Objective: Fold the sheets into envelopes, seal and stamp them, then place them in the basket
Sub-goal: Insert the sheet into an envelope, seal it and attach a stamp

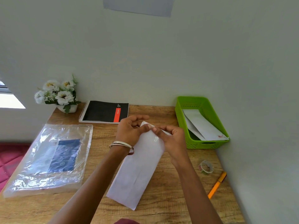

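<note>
A long white folded envelope [136, 168] lies slanted on the wooden desk [169, 206], its far end raised between my hands. My left hand [129, 130] pinches the flap at that far end with thumb and fingers. Just to the right, my right hand [171, 139] pinches the same flap edge. A small piece of clear tape [156, 139] sits on the envelope just below the flap. The green basket [208, 143] stands at the back right against the wall and holds finished white envelopes [202, 125], one with a red stamp mark.
A roll of clear tape [205, 167] and an orange pen [216, 185] lie at the right. A plastic pack of sheets [48, 159] covers the left side. A black spiral notebook [104, 112] and a pot of white flowers [59, 94] stand at the back.
</note>
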